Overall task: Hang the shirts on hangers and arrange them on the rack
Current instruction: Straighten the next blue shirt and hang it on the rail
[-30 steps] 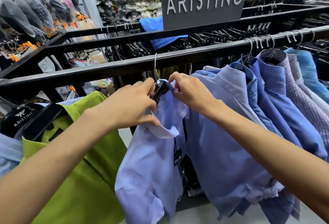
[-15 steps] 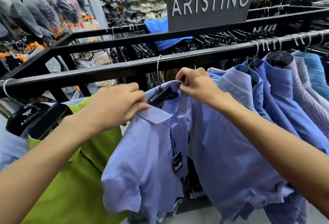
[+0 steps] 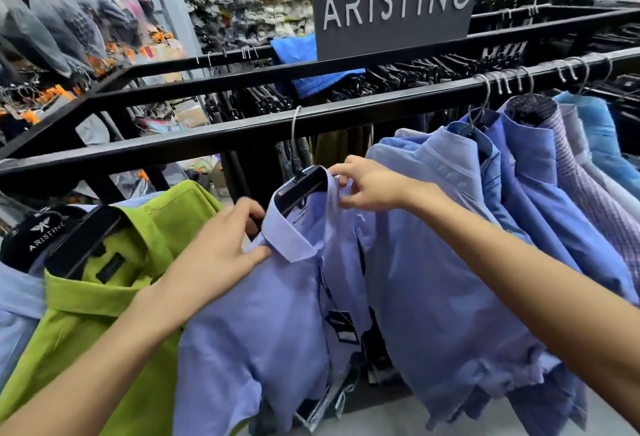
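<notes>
Two bare forearms enter from the bottom corners, no sleeves, watch or bracelet on either. The left hand [image 3: 221,245] and right hand [image 3: 370,188] wear no gloves or rings.

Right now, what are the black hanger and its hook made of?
The black hanger looks like smooth, glossy plastic: light glints off its top. Its hook seems to be thin bare metal wire, silvery grey and shiny. Neither can be told for certain.

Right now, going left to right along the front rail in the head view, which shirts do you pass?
Pale blue shirt at the frame edge → lime green shirt → lavender-blue shirt being adjusted → light blue shirt → royal blue shirt → purple checked shirt → bright blue shirt.
</notes>
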Tool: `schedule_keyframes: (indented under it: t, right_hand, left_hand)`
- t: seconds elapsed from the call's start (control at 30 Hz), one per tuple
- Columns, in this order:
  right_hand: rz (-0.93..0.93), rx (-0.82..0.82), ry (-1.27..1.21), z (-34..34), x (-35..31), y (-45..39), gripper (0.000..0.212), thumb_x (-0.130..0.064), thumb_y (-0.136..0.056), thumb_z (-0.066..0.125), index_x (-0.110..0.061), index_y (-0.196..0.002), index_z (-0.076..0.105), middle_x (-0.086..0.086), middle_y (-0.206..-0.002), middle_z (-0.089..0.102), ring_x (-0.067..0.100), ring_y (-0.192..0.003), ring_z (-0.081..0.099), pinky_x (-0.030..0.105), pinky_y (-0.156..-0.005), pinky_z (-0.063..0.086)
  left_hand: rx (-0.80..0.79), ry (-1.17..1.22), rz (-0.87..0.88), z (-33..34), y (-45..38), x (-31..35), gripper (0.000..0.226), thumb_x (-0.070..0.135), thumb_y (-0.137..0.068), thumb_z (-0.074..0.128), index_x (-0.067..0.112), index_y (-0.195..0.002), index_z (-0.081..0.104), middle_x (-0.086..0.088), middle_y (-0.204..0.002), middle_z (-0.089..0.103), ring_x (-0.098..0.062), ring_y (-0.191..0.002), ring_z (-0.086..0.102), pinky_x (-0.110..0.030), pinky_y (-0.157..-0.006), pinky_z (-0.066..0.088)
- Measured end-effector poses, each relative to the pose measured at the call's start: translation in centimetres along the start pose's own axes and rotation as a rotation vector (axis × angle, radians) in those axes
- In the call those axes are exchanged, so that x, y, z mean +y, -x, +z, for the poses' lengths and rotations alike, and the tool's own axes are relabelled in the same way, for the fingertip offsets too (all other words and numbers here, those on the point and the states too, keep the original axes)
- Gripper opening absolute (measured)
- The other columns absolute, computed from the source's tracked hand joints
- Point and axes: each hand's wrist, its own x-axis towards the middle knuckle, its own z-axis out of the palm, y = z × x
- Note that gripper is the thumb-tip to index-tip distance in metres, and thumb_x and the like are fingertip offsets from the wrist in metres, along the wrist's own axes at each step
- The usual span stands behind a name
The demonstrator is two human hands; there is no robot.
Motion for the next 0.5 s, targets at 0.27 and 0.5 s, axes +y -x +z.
schedule_keyframes:
  t: [0.27, 0.5]
  right_hand:
    - [0.069, 0.084, 0.074, 2.2, 4.6, -0.7, 0.018, -0.027, -0.094, 0.072, -0.015, -0.108, 0.071, 0.008, -0.111, 0.047, 0.018, -0.084, 0.053, 0.028, -0.083, 0.045]
    - [0.230, -0.135, 0.291, 2.3, 6.9, -0.8, 0.029, -0.023, -0.097, 0.066, -0.024, -0.074, 0.048, -0.007, -0.073, 0.048, 0.020, -0.084, 0.049, 0.028, -0.072, 0.031]
  left_hand:
    - [-0.113, -0.293, -0.180, -2.5, 1.4, 1.1, 0.030, 0.043, -0.095, 0.063, 0.020, -0.074, 0.062, 0.004, -0.052, 0.066, -0.003, -0.035, 0.059, -0.027, -0.058, 0.052]
    - [-0.114, -0.442, -0.242, -4.9, 2.2, 0.1, 0.039, 0.044, -0.096, 0.060, 0.020, -0.067, 0.054, 0.001, -0.055, 0.067, 0.000, -0.037, 0.059, -0.026, -0.054, 0.047]
